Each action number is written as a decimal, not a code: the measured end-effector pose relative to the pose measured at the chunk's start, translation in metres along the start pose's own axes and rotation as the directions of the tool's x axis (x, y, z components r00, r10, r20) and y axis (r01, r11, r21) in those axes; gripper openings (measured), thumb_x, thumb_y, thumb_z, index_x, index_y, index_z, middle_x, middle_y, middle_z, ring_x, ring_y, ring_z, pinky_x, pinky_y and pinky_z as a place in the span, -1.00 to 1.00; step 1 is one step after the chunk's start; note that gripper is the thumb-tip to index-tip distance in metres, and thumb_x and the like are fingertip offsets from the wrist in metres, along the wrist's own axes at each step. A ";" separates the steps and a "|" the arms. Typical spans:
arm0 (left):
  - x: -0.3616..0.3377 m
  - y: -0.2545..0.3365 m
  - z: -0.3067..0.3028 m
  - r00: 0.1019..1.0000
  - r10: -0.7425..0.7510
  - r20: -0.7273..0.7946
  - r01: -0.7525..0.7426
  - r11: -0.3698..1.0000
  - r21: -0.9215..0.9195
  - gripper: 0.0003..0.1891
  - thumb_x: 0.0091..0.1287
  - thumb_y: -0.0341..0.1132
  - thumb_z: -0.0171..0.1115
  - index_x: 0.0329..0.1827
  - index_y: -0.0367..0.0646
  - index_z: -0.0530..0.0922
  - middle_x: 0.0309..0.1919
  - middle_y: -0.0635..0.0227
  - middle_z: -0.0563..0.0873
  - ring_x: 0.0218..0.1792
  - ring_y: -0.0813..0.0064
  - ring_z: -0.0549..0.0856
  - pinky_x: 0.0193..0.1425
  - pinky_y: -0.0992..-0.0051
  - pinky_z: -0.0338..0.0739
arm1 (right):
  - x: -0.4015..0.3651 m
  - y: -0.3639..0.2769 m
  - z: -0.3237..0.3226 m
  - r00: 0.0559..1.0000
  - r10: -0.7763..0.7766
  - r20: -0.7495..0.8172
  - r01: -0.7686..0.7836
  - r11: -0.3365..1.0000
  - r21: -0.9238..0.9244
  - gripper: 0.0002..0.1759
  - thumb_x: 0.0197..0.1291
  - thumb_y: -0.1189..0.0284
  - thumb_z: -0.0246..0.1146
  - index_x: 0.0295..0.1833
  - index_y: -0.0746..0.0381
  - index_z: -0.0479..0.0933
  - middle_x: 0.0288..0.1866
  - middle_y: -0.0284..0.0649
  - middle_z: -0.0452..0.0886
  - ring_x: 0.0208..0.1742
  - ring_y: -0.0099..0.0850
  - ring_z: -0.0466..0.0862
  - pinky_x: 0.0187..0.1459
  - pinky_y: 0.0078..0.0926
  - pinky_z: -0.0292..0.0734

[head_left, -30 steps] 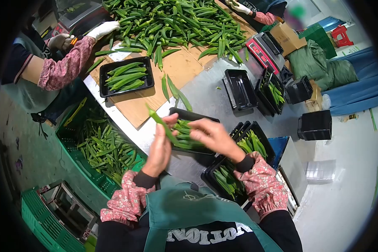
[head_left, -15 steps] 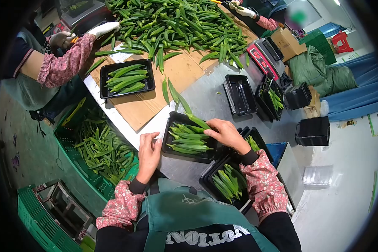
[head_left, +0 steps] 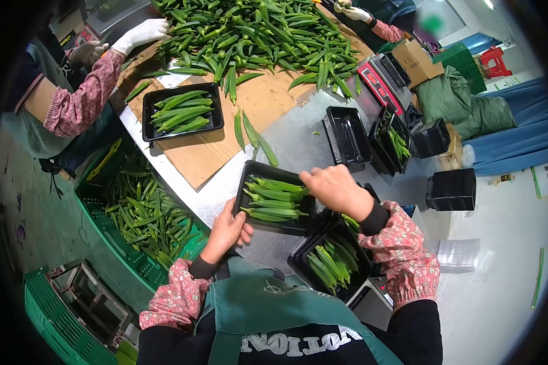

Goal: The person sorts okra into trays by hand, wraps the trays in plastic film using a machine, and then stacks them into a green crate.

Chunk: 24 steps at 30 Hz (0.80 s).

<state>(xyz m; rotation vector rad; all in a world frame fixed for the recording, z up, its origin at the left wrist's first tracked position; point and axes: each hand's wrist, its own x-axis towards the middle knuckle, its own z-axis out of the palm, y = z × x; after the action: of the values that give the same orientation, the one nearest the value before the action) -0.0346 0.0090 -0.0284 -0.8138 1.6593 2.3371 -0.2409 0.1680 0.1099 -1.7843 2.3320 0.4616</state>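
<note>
A black plastic tray (head_left: 286, 229) with several green okra pods (head_left: 275, 199) in a row sits in front of me on the metal table. My left hand (head_left: 227, 231) is closed on its lower left corner, thumb at the rim and fingers bent beneath. Over the tray's right side, my right hand (head_left: 338, 191) is curled, its fingertips by the pods' ends; what they pinch, if anything, is hidden. Loose okra pods (head_left: 259, 141) lie just beyond the tray. Below my right forearm stands another okra-filled tray (head_left: 330, 263).
A large okra heap (head_left: 249, 36) covers the far table. A filled tray (head_left: 182, 114) rests on cardboard (head_left: 201, 163). Stacked black trays (head_left: 348, 139) and a red scale (head_left: 377, 85) stand right. A green crate (head_left: 141, 255) is lower left. Co-workers' gloved hands (head_left: 141, 35) work nearby.
My left hand has moved from beside the tray onto its corner. My right hand has shifted right and curled; the long pod it touched now lies with its lower end beyond the tray.
</note>
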 end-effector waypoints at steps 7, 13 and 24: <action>-0.001 -0.015 -0.001 0.998 -0.049 0.048 0.060 0.962 -0.265 -0.38 0.42 -0.49 -0.19 0.57 -0.09 0.00 -0.35 -0.03 0.72 -0.52 0.32 0.75 -0.59 0.49 0.63 | 0.072 -0.027 0.015 0.979 -0.065 -0.192 0.157 0.844 0.513 -0.65 0.14 0.32 0.32 0.01 0.22 0.50 -0.25 -0.02 0.68 -0.25 0.03 0.68 -0.28 -0.08 0.56; -0.013 -0.007 -0.006 0.993 -0.119 0.018 0.120 0.972 -0.200 -0.32 0.36 -0.53 -0.20 0.59 0.00 -0.02 -0.25 0.01 0.72 -0.49 0.33 0.76 -0.55 0.47 0.65 | 0.112 0.013 0.066 0.849 0.515 -0.118 -0.364 0.731 0.577 -0.65 0.09 0.20 0.39 -0.16 0.22 0.55 -0.29 0.00 0.67 -0.24 0.05 0.66 -0.23 -0.04 0.52; -0.018 -0.004 -0.009 0.987 -0.156 0.038 0.159 0.913 -0.376 -0.35 0.37 -0.53 -0.25 0.56 -0.02 0.00 0.04 0.03 0.63 -0.31 0.22 0.78 -0.34 0.40 0.73 | 0.059 0.040 0.047 0.885 0.400 0.238 -0.332 0.183 0.925 -0.55 0.20 0.18 0.32 0.03 0.32 0.57 -0.37 -0.23 0.65 -0.42 -0.42 0.63 -0.40 -0.46 0.49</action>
<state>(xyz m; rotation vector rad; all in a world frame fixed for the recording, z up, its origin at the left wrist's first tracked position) -0.0148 0.0054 -0.0244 -0.9620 1.1002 2.5719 -0.2974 0.1398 0.0524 -0.5872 2.1587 -0.8812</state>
